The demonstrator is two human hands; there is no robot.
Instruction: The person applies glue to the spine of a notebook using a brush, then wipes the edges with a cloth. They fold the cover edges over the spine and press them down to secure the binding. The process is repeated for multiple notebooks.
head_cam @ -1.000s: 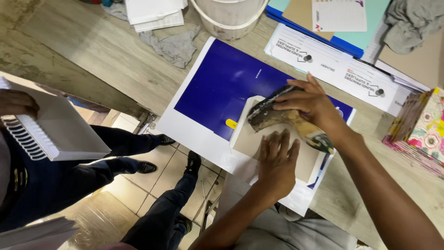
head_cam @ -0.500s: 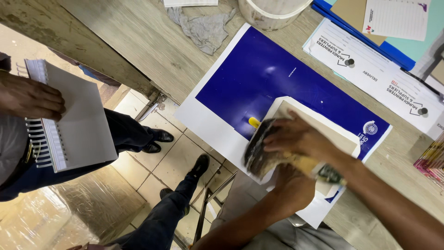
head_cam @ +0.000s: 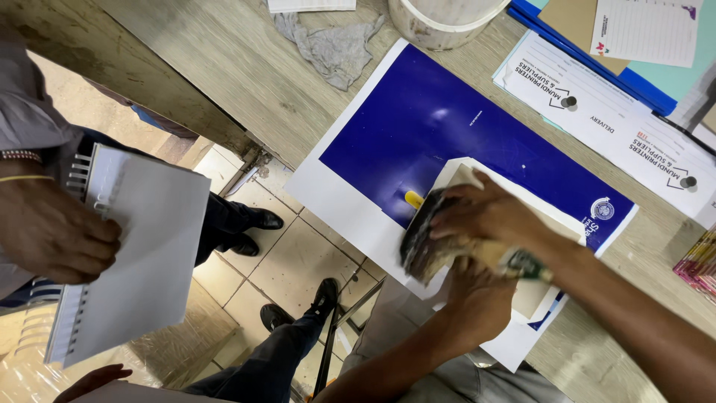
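My right hand [head_cam: 488, 216] grips a wide dark-bristled brush [head_cam: 421, 242] by its tan and green handle. The bristles lie on the near-left edge of a pale card piece [head_cam: 462, 175]. That card rests on a large blue sheet [head_cam: 440, 127] with a white border, spread on the wooden table [head_cam: 224, 67]. Under the brush, my left hand [head_cam: 477, 298] presses down on the card's near part, with its fingers mostly hidden by the right hand. A small yellow object [head_cam: 414, 198] pokes out beside the bristles.
At the left, another person's hand [head_cam: 52, 235] holds a white spiral-bound booklet [head_cam: 134, 254] over the tiled floor [head_cam: 298, 254], where black shoes show. A white bucket [head_cam: 444, 19], a grey rag [head_cam: 332, 48], printed white sheets [head_cam: 597, 112] and a blue folder [head_cam: 634, 75] lie at the table's far side.
My right hand has swept the brush across the card from its far side to its near-left edge. The left hand stays on the card. The other person's booklet has come closer.
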